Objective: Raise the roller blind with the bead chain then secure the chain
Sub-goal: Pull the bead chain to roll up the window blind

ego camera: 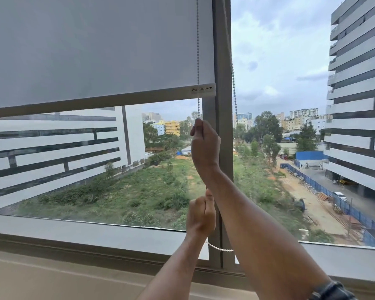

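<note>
- While the roller blind [95, 50] is hanging partway down the left pane, its bottom bar [95, 102] is running nearly level, tilting slightly upward toward the right.
- The bead chain [198, 50] is hanging vertically in front of the blind's right edge, just beside the window frame post [222, 61].
- The right hand [205, 146], crossing over from the right, is closing its fingers around the chain just below the bar.
- The left hand [200, 215] is sitting lower, near the sill [74, 226], fisted tightly on the same strand, thumb pointing up.
- Below that fist, the chain's loop is curving rightward across the post.
- A second strand is hanging at the post's right side.
- A watch [331, 290] is sitting on the right wrist.
</note>
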A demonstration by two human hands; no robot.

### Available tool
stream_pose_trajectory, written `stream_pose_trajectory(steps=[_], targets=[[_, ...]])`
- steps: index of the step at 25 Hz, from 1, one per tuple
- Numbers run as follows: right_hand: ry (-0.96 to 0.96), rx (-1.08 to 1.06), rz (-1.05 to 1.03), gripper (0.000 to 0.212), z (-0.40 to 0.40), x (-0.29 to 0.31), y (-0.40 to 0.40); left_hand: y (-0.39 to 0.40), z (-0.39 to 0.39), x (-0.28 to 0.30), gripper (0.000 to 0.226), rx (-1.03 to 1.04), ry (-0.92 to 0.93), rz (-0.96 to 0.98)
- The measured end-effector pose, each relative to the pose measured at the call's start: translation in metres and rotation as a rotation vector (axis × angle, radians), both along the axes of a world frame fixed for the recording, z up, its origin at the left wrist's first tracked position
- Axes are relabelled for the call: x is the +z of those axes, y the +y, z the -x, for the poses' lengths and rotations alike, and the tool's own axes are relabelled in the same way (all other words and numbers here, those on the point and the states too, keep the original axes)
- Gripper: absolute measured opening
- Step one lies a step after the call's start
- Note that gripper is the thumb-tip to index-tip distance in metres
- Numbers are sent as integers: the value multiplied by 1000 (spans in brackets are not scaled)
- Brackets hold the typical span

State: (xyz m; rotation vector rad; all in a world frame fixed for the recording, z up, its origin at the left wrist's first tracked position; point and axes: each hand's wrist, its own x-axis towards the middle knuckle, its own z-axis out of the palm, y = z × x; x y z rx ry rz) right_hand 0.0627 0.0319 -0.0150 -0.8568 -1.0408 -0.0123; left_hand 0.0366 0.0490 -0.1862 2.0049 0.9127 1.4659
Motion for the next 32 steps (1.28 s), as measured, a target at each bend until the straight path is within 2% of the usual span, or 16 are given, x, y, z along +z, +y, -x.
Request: stream_pose_trajectory(steps=[2, 5, 8, 11, 14, 16, 18, 20, 23, 26, 29, 32], targets=[[-10, -2, -6, 38, 0, -14, 3, 5, 5, 9, 48, -19, -76, -31], [11, 21, 12, 40, -3, -36, 6, 14, 8, 44, 36, -8, -318, 9], [36, 9, 41, 38, -14, -56, 9, 25, 18, 85, 49, 51, -441, 21], [31, -12, 70, 34, -21, -77, 10, 30, 24, 125, 46, -14, -373, -50], [-19, 5, 129, 31, -16, -105, 12, 25, 11, 161, 57, -195, -332, -6], [-26, 56, 180, 39, -11, -121, 13, 19, 0, 170, 58, -244, -325, 12], [-30, 84, 235, 48, -8, -135, 14, 16, -8, 166, 55, -146, -328, -22], [-51, 123, 310, 47, -9, -143, 16, 17, -8, 153, 55, -65, -356, -119], [-113, 213, 418, 51, -17, -144, 15, 21, -7, 135, 67, -35, -363, -178], [-169, 293, 477, 36, -26, -130, 11, 23, -7, 128, 71, -15, -344, -157], [-198, 215, 446, 30, -39, -106, 9, 29, -7, 127, 71, 25, -338, -136], [-86, 154, 376, 28, -50, -76, 8, 32, -3, 127, 72, 28, -357, -101]])
